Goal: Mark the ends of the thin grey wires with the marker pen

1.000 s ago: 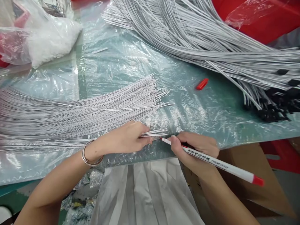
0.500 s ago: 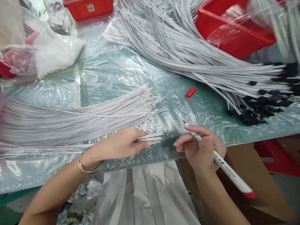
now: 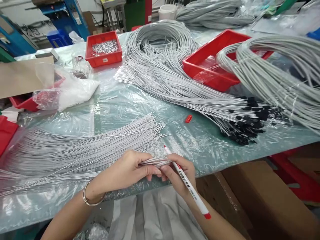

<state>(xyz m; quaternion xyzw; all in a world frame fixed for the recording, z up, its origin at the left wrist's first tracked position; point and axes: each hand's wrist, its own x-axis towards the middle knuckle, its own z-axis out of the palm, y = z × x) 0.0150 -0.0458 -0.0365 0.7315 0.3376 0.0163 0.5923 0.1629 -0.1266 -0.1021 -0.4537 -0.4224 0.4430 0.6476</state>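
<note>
My left hand [image 3: 133, 166] is closed around a small bunch of thin grey wires [image 3: 152, 162], whose ends point right. A red-tipped white marker [image 3: 188, 186] lies in my right hand [image 3: 181, 170], uncapped tip facing up and left. That hand's thumb and fingers also touch the ends of the small bunch, hiding part of them. Behind my left hand spreads a large bundle of loose grey wires [image 3: 100, 146]. The red marker cap [image 3: 188, 118] rests on the plastic-covered table [image 3: 140, 103], beyond my right hand.
Coiled grey wires with black connectors [image 3: 246, 130] lie at the right. A red bin of small metal parts [image 3: 103, 60] and another red bin [image 3: 210, 78] stand farther back. On the left is a plastic bag of white pieces [image 3: 77, 93]. Cardboard boxes [image 3: 270, 190] sit below the table edge.
My right hand has moved left with the marker and now touches the wire ends in my left hand. The camera view has tilted up, showing more of the far table.
</note>
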